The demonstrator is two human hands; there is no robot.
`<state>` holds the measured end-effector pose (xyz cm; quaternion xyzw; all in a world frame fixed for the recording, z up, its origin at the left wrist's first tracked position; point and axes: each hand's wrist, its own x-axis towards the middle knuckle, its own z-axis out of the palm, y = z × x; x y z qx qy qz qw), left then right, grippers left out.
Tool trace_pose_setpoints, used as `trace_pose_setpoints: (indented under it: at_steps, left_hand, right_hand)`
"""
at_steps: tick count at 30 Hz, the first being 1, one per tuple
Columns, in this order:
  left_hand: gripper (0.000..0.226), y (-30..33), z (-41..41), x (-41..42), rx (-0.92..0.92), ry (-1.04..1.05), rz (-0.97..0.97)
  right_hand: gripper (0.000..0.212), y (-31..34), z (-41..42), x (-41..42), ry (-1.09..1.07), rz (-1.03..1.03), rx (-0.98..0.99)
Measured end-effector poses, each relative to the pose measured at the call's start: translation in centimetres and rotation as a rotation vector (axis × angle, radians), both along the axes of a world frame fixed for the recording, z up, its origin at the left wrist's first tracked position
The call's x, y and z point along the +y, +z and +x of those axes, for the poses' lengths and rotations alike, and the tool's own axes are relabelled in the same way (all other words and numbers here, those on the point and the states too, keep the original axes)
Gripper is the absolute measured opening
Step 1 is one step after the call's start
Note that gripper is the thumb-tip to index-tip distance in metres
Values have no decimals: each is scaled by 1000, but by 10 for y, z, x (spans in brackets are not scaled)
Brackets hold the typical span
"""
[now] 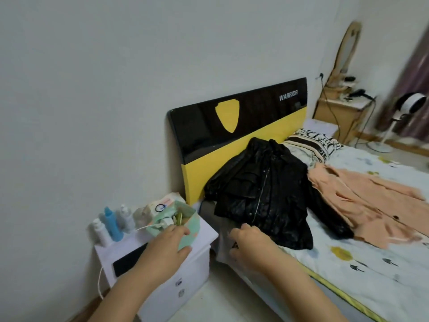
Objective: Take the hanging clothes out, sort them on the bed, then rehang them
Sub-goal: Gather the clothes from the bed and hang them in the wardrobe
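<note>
Item one, black jacket (pixel 262 196): a glossy zip-front piece, lying crumpled at the head corner of the bed (pixel 371 270), its collar leaning against the yellow lower band of the headboard (pixel 236 126). A grey garment (pixel 222 231) is showing from under its near hem and hanging over the mattress edge.

Item two, peach garment (pixel 371 205): spreading flat on the bedsheet just to the right of the jacket, dark buttons visible near its lower edge, its upper corner touching the jacket's side.

Item three, your right hand (pixel 253 249): you are reaching it to the near hem of the jacket, fingers curling at the grey fabric there; whether they are actually pinching cloth cannot be told from this angle.

Item four, your left hand (pixel 167 247): you are holding it with fingers loosely extended over the white nightstand (pixel 185 282), in front of a mint-green pouch (pixel 185 226), gripping nothing. The two hands are staying apart, one over the nightstand, one at the bed.

Further stock: a patterned pillow (pixel 313 145) is sitting at the headboard behind the clothes. On the nightstand, a blue bottle (pixel 112 224) and pale bottles (pixel 99 231) are standing along the wall side, with a black phone (pixel 130 259) lying flat near the front. Across the room, a wooden table (pixel 341 112) is carrying an oval mirror (pixel 348 47), and a white fan (pixel 411 105) is standing beside it.
</note>
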<state>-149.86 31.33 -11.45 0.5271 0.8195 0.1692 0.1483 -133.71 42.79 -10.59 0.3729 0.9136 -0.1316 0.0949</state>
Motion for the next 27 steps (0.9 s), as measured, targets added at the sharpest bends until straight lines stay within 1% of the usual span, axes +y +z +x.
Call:
trace_pose_setpoints:
  at_steps: [3, 7, 14, 20, 27]
  left_hand:
    - [37, 0, 13, 57, 13, -44, -18]
    - [35, 1, 30, 124, 5, -79, -8]
    - [37, 1, 45, 226, -24, -134, -22]
    - [38, -3, 17, 313, -39, -196, -39]
    - [36, -1, -35, 421, -12, -292, -70]
  right_hand:
    - [32, 4, 22, 48, -42, 1, 7]
    - [37, 3, 44, 111, -74, -11, 5]
    - [38, -3, 63, 202, -132, -24, -29]
    - [39, -6, 49, 278, -195, -24, -37]
    - [38, -11, 17, 362, -337, -32, -34]
